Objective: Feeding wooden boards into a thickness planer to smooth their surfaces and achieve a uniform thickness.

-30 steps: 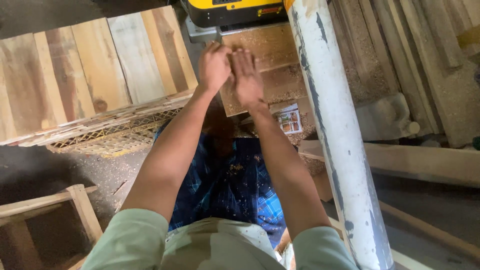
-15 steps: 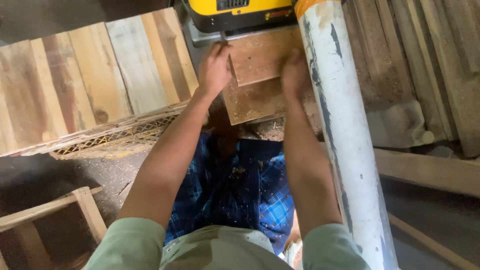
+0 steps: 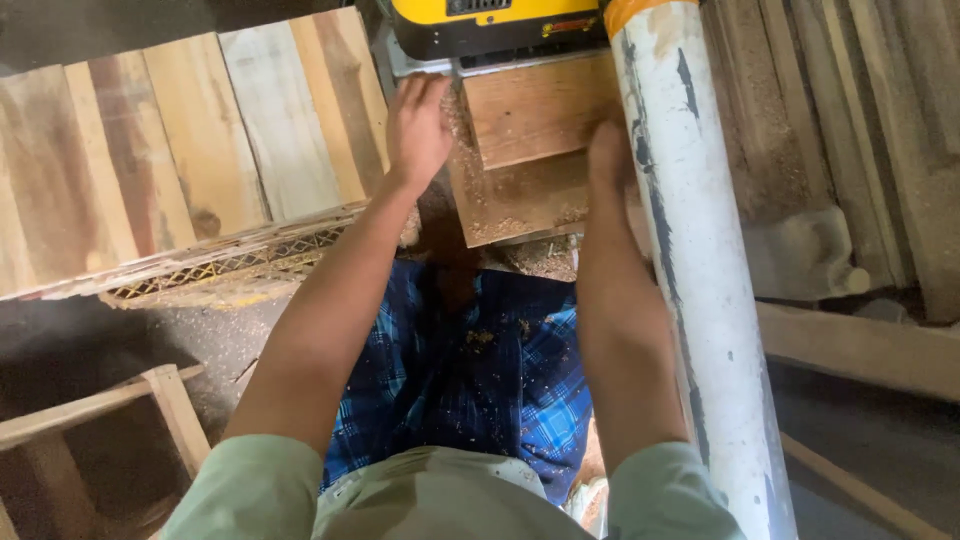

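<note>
Board (image 3: 535, 115), flat, rough, sawdust-strewn wood

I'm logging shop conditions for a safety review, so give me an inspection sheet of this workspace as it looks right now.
Surface: sawdust-covered wooden platform in front of a yellow machine.
Job's things: wooden board lying flat, its far end at the machine's mouth.
Clutter: loose sawdust on the platform and on the blue plaid cloth below.
Grippers: left hand flat by the board's left edge; right hand at its right edge, beside a white pipe.
Cables: nothing seen.
Surroundings: plank panel to the left, wooden frame lower left, stacked timber to the right.
</note>
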